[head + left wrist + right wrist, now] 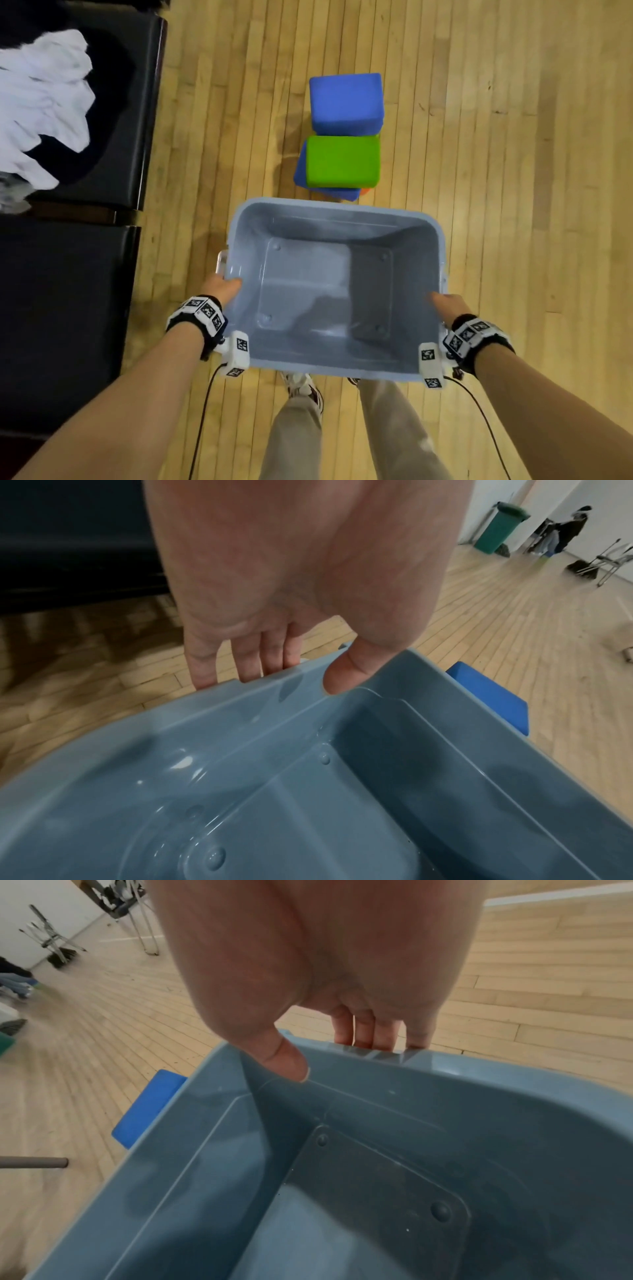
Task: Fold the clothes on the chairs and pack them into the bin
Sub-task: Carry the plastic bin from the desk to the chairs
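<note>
Left hand (224, 286) and right hand (447, 303) each pinched the empty bin (337, 371) rim, thumbs inside; clothes (41, 102) lay on a chair (137, 137) at ten o'clock. Thin rim grips might slip, tipping the bin.

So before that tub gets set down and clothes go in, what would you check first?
1. Left hand grips the blue-grey bin rim, thumb inside: ok.
2. Right hand grips the opposite rim: ok.
3. Bin interior free of items: ok.
4. Clothes ready: white garment lies unfolded on the black chair: not ok.
5. Floor ahead clear: blue block and green block sit just beyond the bin: not ok.
6. Floor directly beneath the bin: cannot tell.
</note>
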Motion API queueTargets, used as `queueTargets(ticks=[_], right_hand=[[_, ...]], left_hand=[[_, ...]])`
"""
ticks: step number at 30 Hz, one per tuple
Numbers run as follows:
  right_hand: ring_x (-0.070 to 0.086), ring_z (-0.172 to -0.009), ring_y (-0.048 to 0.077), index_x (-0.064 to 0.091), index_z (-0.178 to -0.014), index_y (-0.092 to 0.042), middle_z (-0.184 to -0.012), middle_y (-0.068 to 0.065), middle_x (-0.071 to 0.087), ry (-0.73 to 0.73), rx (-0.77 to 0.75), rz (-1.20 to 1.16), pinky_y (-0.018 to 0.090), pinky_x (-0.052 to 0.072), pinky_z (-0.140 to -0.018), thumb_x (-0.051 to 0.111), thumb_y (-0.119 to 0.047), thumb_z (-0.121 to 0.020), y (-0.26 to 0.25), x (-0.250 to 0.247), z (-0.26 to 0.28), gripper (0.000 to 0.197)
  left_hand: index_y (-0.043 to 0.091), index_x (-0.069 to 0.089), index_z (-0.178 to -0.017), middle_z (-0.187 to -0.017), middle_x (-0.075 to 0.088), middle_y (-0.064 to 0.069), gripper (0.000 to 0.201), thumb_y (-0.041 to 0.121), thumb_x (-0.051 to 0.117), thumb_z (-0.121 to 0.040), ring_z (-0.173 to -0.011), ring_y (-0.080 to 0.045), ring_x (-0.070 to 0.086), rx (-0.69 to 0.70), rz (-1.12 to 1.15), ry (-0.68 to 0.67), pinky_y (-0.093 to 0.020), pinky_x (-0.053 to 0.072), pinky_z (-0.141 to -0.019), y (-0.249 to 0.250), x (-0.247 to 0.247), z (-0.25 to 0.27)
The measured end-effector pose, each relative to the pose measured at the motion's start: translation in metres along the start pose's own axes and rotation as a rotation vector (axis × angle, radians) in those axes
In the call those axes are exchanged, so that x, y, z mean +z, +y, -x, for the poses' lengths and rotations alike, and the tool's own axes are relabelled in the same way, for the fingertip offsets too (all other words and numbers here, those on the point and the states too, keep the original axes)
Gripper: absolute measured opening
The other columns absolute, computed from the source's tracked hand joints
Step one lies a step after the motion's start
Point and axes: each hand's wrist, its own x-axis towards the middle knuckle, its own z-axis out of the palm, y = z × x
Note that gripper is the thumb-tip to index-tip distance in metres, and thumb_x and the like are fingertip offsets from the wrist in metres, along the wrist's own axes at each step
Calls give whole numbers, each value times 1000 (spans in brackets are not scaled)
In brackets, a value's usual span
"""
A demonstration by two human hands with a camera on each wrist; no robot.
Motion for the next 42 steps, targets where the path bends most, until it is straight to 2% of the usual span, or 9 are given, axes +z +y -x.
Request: queueTargets(ticks=[5,11,27,31,33,35,37,39,42], right_hand=[[62,-91,32,63,-121,13,-122,32,66,15,-44,-41,40,46,-81,60,-22,-98,-6,16,-49,42],[57,-120,38,49,-139,3,-135,20,58,56,-78,-27,40,45,-93,61,-33,-96,-22,34,-89,57],[44,-138,43,27,-156,0,-155,24,37,47,-21,61,47,42,-107,57,-35,-101,-55,53,-105,71],[51,-133,37,45,-149,-3,-149,20,49,67,-157,38,39,42,-104,50,-29,-104,-83,39,-59,52],[63,-111,32,63,-131,-6,-126,15,68,9,-256,-2,38,49,-94,48,-28,-104,-102,20,-27,38],[65,-84,22,69,-118,-5,-100,6,74,-67,-324,-137,36,53,-77,50,-26,-104,-128,-9,14,32],[64,-76,16,70,-113,-4,-93,6,74,-102,-406,-279,29,50,-67,52,-22,-105,-156,-50,61,27],[65,-82,19,69,-109,-3,-95,11,74,-109,-505,-345,26,49,-69,52,-18,-105,-181,-98,106,23],[68,-85,22,68,-98,-5,-91,10,75,-134,-651,-421,27,51,-71,47,-11,-104,-215,-172,154,22]], left_hand=[[8,69,-112,-100,68,-16,21,16,61,-95,-90,-31,63,4,-8,14,-33,45,-80,1,29,-39],[11,63,-115,-107,68,-12,22,17,62,-94,-87,-28,62,8,45,36,-33,45,-79,10,50,-80],[8,42,-149,-144,56,-11,55,22,59,-99,-131,-35,54,33,-24,-24,-38,42,-104,63,74,-101],[6,52,-144,-146,53,-10,42,21,50,-105,-141,-33,48,112,-29,-62,-38,35,-116,97,58,-64],[12,69,-108,-119,67,-13,22,22,51,-103,-127,-35,60,166,25,-59,-40,44,-108,120,46,-36],[18,68,-86,-110,73,-15,21,33,58,-95,-115,-35,68,224,135,-51,-45,50,-104,146,37,-11],[25,69,-85,-113,75,-12,15,37,61,-91,-103,-28,71,281,273,-76,-42,55,-96,188,27,36],[25,66,-87,-103,72,-7,18,19,57,-102,-83,-16,67,333,398,-115,-31,52,-77,233,17,97],[16,64,-90,-91,67,-3,29,3,43,-106,-75,-15,63,395,618,-116,-25,53,-72,298,9,181]])
